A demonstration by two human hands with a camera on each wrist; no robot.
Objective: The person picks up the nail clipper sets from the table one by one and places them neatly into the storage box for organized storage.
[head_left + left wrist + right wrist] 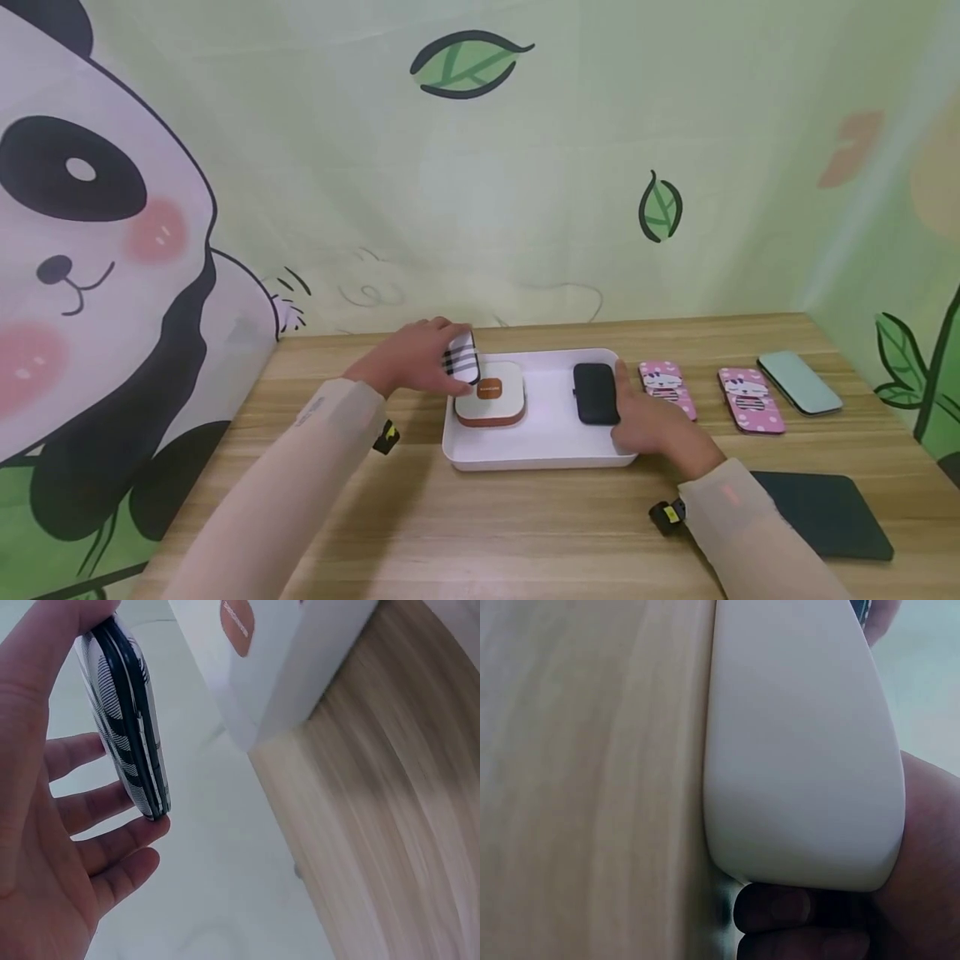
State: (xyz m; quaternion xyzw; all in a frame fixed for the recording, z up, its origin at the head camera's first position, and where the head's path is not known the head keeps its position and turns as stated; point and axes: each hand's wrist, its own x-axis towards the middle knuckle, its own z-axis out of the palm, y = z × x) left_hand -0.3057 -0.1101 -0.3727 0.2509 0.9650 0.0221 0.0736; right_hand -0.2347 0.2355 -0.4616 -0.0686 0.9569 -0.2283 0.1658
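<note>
Left hand [416, 358]: pinches the plaid phone case [461, 356] on edge, above the tray's left end.
Right hand [660, 425]: grips the white tray [540, 454] at its right rim.
Advice: lower the case flat beside the white box [489, 393], clear of the black case [596, 393].

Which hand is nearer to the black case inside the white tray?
Right. The right hand grips the tray edge beside the black case; the left hand holds a striped case farther away.

White box [490, 393] and black case [596, 393] crowd tray [540, 454]; bare gap between them.
</note>
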